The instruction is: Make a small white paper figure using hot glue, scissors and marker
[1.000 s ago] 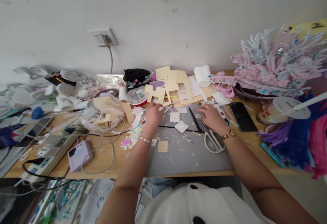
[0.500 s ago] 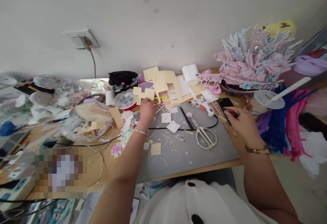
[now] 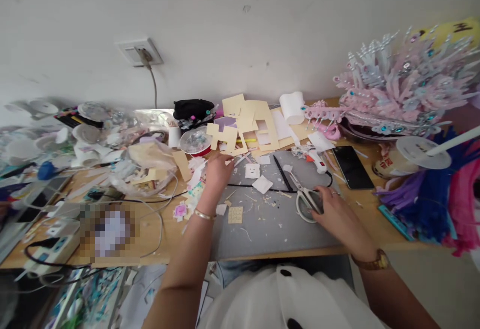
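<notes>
My left hand [image 3: 218, 169] reaches to the far edge of the grey cutting mat [image 3: 273, 226], fingers curled at a small cream paper scrap just below the pile of cream card cut-outs [image 3: 247, 124]. What it pinches is too small to make out. My right hand [image 3: 335, 214] rests on the mat's right side, fingers laid over the handles of the white scissors [image 3: 304, 198]. A white square with a smiley face [image 3: 252, 170] and another white square [image 3: 262, 184] lie between my hands.
A white glue gun [image 3: 317, 160] and a black phone [image 3: 352, 167] lie right of the mat. A pink and silver feathered headdress [image 3: 397, 94] and a lidded cup [image 3: 412, 156] stand at the far right. Cables, a power strip [image 3: 45, 254], plastic bags and craft clutter fill the left.
My right hand drew back from the phone and came down onto the scissors. My left hand stayed at the cream cut-outs. The camera swung slightly left.
</notes>
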`<state>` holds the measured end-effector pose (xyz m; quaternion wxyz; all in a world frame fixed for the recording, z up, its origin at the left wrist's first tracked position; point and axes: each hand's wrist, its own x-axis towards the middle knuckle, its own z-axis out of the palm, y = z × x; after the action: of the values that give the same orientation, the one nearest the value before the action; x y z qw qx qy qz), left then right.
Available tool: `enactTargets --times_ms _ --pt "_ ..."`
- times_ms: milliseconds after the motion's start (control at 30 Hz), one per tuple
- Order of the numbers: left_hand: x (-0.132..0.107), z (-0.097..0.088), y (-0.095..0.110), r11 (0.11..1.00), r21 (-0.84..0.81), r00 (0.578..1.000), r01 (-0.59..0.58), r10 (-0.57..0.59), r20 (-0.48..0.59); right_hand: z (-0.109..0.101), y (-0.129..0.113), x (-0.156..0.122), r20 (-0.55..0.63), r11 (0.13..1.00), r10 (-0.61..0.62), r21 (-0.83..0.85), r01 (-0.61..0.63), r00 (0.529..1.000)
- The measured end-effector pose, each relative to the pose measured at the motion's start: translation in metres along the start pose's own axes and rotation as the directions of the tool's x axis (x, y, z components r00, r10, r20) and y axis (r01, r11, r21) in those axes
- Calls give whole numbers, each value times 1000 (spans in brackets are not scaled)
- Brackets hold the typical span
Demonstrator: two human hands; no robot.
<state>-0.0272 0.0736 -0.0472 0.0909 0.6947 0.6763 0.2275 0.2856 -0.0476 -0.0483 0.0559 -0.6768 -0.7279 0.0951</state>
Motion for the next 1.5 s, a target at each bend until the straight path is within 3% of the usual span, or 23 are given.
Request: enactTargets --times_ms 200,300,433,533,600,667,767,833,900,967,1033,1067,1133,1200,1233,1300,1367,1500 --pt "-48 5 48 981 -149 990 -120 130 56 -7 -10 4 74 995 65 -78 -59 995" --pt "-64 11 65 965 -222 983 -136 159 88 -12 -8 8 143 995 98 -13 -97 985" --pt "-73 17 77 945 -312 978 -103 153 141 -9 14 14 194 953 116 256 -164 974" --pt "-73 22 83 912 -408 979 -46 123 164 -1 33 14 227 804 127 546 -234 966" --pt "-71 25 87 859 -511 981 46 58 185 1 36 8 191 688 119 692 -219 974" --pt "-70 27 92 732 -654 967 190 -24 254 -2 30 -1 111 648 78 750 -135 991" --pt "-70 27 102 400 -826 910 396 -54 410 -11 12 -15 40 704 -5 710 -25 999" --pt "-72 25 109 197 -860 879 471 -25 476 -15 2 -21 43 724 -55 690 10 998" --pt "-73 23 111 60 -858 860 510 -9 511 -15 -3 -22 71 690 -91 724 11 993" --pt "-72 21 108 5 -860 860 510 -35 509 -12 -3 -21 121 592 -124 805 -25 985" --pt "-66 20 98 84 -886 887 457 -119 446 -10 -2 -19 197 443 -182 891 -99 963" --pt "-61 19 90 186 -893 908 411 -176 381 -9 -1 -18 249 363 -227 919 -155 942" --pt "-45 17 74 475 -822 942 315 -262 210 -7 -1 -17 347 220 -322 932 -287 881" --pt "-23 15 57 772 -594 957 224 -289 -15 -6 -4 -16 403 101 -369 913 -395 838" --pt "-12 14 50 874 -442 961 199 -263 -87 -6 -6 -15 420 56 -363 901 -431 831" --pt "10 15 41 961 -205 962 187 -221 -161 -5 -10 -11 450 4 -334 879 -476 828" --pt "28 18 36 978 -73 968 193 -203 -150 -6 -13 -3 472 13 -328 869 -495 819" --pt "52 32 37 957 -21 954 289 -290 -79 -18 -14 31 427 65 -354 899 -433 832"
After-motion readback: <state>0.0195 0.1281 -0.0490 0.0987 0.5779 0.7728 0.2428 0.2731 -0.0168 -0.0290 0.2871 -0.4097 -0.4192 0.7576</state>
